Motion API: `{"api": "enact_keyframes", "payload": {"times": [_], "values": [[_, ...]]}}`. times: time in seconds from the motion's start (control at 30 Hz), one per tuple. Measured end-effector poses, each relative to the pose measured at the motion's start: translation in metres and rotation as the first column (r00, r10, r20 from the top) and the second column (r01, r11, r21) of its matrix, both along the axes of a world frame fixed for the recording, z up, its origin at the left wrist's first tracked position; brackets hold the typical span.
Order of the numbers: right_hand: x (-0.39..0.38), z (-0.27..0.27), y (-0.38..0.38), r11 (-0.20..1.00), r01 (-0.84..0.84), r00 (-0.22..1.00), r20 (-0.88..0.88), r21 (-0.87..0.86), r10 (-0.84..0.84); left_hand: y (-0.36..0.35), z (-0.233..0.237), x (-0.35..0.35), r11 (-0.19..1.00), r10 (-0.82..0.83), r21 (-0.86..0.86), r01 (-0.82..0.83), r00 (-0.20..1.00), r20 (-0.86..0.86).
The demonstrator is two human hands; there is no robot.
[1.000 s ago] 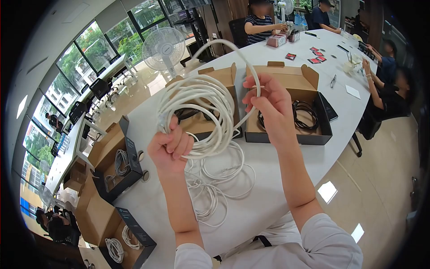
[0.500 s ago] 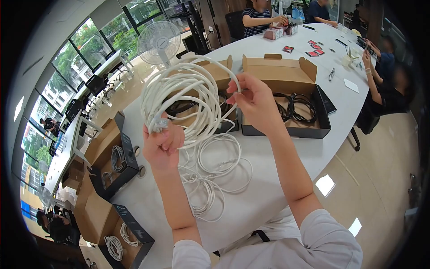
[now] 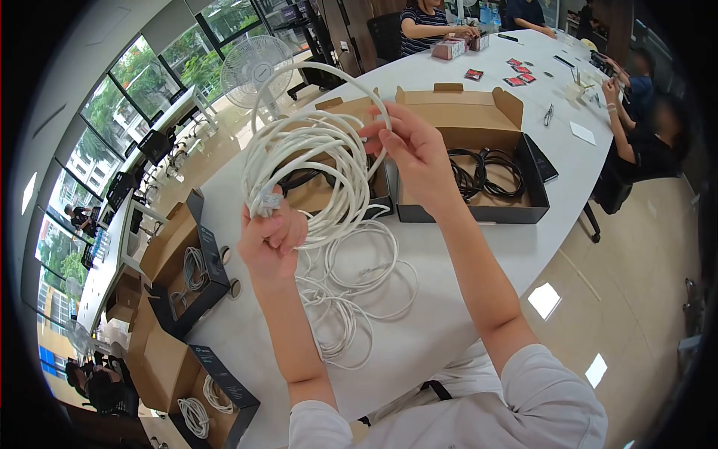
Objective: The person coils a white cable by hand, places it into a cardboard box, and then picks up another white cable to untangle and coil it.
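Observation:
A thick coil of white cable (image 3: 329, 161) hangs above the table between both hands. My left hand (image 3: 274, 236) is wrapped round its lower left side, with a clear plug (image 3: 267, 200) showing over the fingers. At the coil's upper right, my right hand (image 3: 407, 150) pinches one strand, which arches in a loose loop over the top. Below the coil, thinner white cables (image 3: 344, 322) lie in loops on the white table (image 3: 419, 329). Behind it, partly hidden, stands an open box (image 3: 299, 198) with black cable inside.
An open box (image 3: 479, 215) with black cables (image 3: 486, 176) stands at the right. Two open boxes (image 3: 202, 303) (image 3: 239, 400) at the left hold grey and white cables. Red packets (image 3: 516, 78) lie farther back. Several people sit round the far side; a fan (image 3: 258, 71) stands behind.
The strand in my right hand has risen into a higher, wider arch above the coil. My left hand keeps its hold. The view has shifted slightly.

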State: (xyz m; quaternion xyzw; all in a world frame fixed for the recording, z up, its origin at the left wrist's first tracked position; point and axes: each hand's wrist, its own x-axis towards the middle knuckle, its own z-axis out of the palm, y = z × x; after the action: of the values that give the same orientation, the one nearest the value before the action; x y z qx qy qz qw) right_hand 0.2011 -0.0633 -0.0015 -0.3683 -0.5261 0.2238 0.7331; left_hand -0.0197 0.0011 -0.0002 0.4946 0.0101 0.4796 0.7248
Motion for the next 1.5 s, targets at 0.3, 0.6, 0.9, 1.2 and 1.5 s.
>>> {"api": "enact_keyframes", "payload": {"times": [0.3, 0.6, 0.9, 1.2, 1.5], "values": [[-0.024, 0.000, -0.005, 0.959, 0.167, 0.936, 0.270, 0.229, -0.227, 0.003, -0.008, 0.002, 0.990, -0.137, -0.022, 0.137, 0.991, 0.015], [-0.036, 0.002, -0.009, 0.962, 0.037, 0.925, 0.355, 0.272, -0.136, -0.005, -0.001, 0.000, 0.994, -0.106, 0.007, 0.107, 0.992, -0.071], [-0.043, 0.006, -0.016, 0.962, 0.240, 0.810, 0.518, 0.134, -0.274, -0.006, 0.002, -0.004, 0.999, -0.015, 0.033, 0.024, 0.974, -0.228], [-0.030, 0.003, -0.011, 0.949, 0.303, 0.849, 0.428, 0.083, -0.308, -0.009, 0.003, 0.006, 0.988, 0.049, 0.156, 0.019, 0.906, -0.421], [-0.017, 0.008, -0.017, 0.947, 0.319, 0.836, 0.458, 0.040, -0.301, -0.033, 0.012, 0.027, 0.113, 0.925, 0.929, -0.351, 0.378, 0.030]]}}
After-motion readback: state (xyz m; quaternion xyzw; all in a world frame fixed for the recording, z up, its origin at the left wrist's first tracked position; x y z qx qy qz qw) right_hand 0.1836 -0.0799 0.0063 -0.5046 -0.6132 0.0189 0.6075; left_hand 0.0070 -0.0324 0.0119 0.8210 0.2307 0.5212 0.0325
